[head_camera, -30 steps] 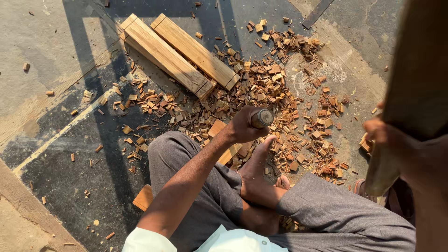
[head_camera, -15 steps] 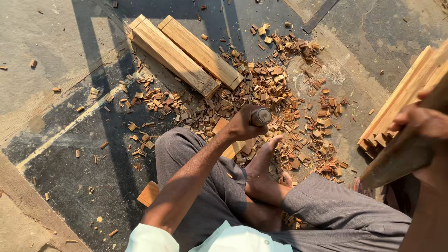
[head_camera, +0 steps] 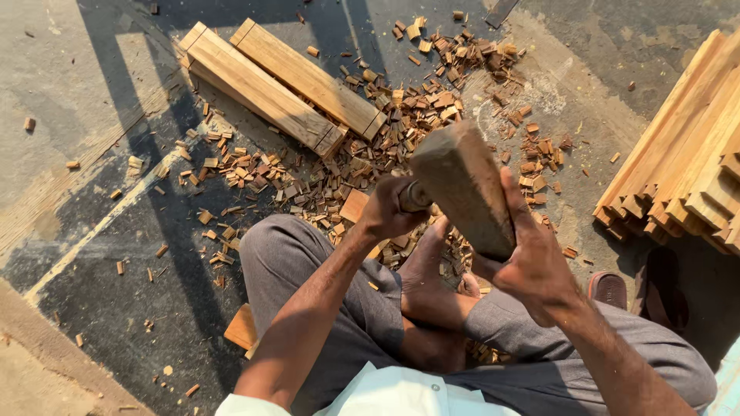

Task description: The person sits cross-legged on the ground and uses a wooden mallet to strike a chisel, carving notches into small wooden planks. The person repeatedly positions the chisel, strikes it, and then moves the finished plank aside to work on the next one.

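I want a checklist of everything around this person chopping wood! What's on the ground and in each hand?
Surface: concrete floor, part sunlit, part shaded.
Job's things: wooden mallet; chisel handle; small wood block by the foot.
Clutter: wood chips scattered widely.
Grippers: left hand wraps the chisel handle; right hand grips the mallet.
Cables: nothing seen.
Surroundings: two planks; stacked wood strips; sandal.
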